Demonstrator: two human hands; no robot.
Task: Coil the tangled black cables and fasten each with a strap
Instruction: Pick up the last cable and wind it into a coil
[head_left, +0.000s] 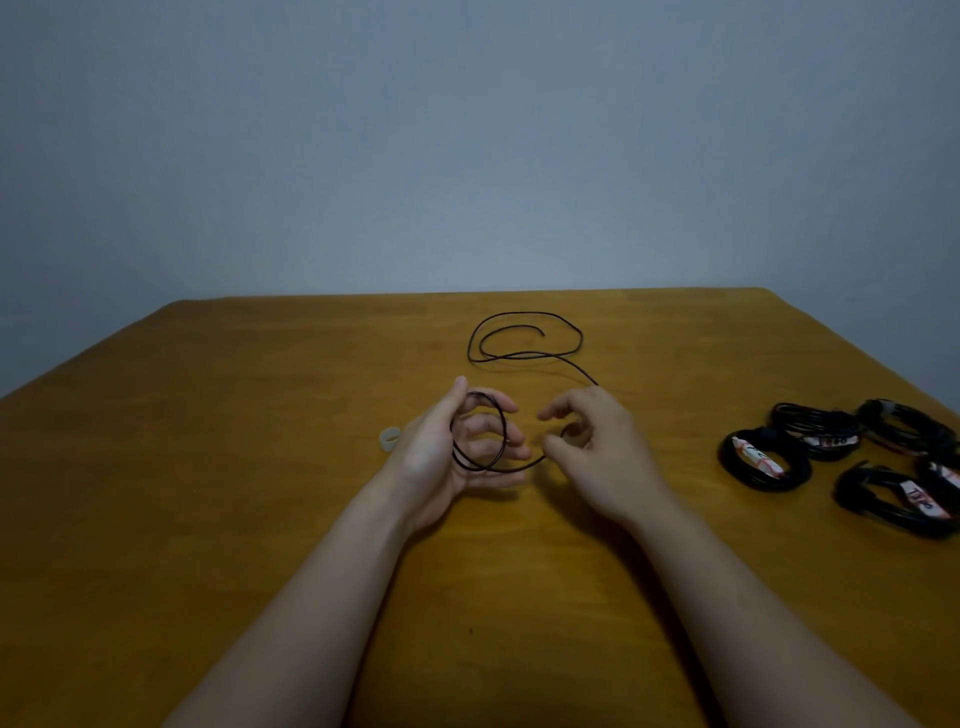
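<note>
A thin black cable (524, 332) lies in loose loops at the middle of the wooden table (208, 415). Its near end is wound into a small coil (480, 434) around the fingers of my left hand (447, 457), which holds the coil with fingers and thumb curled round it. My right hand (592, 441), just to the right, pinches the same cable where it runs from the coil toward the loose loops. A small pale strap (389, 439) lies on the table just left of my left hand.
Several coiled black cables (763, 462) bound with white and red straps lie grouped at the right edge of the table. A grey wall stands behind the table's far edge.
</note>
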